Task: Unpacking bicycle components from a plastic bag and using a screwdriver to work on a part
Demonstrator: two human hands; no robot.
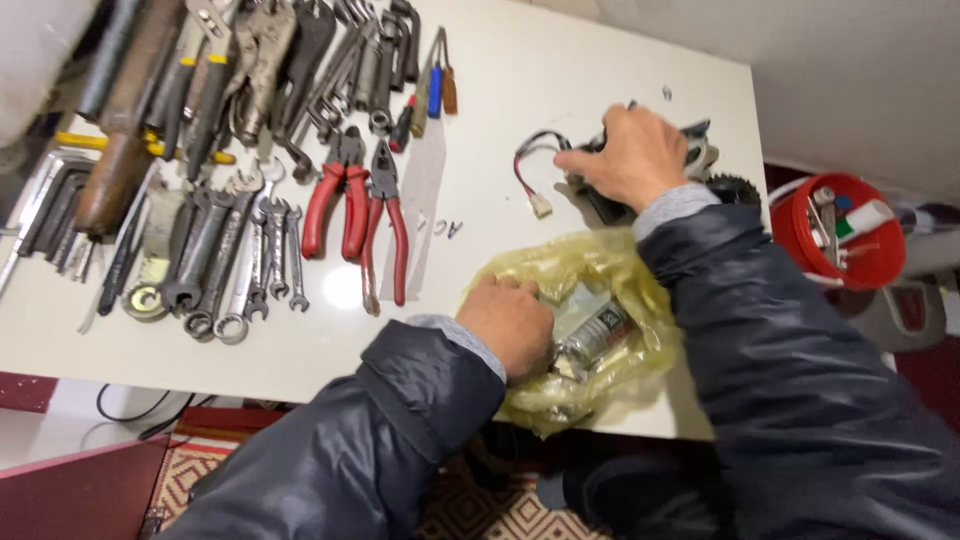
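My left hand [513,322] is closed as a fist on the near edge of a crumpled yellow plastic bag [590,262], which holds a small metal can [596,338]. My right hand [625,155] grips a dark mechanical part [700,140] farther back on the white table [560,70]. A bundle of wires with a white plug [531,183] hangs from that part. A black toothed gear [735,188] lies just right of my right wrist.
Two red-handled pliers [345,200] lie left of centre. Several wrenches [235,265], hex keys [45,205] and screwdrivers [432,85] cover the table's left side. A red tub [845,232] with small items stands off the right edge. Patterned floor shows below.
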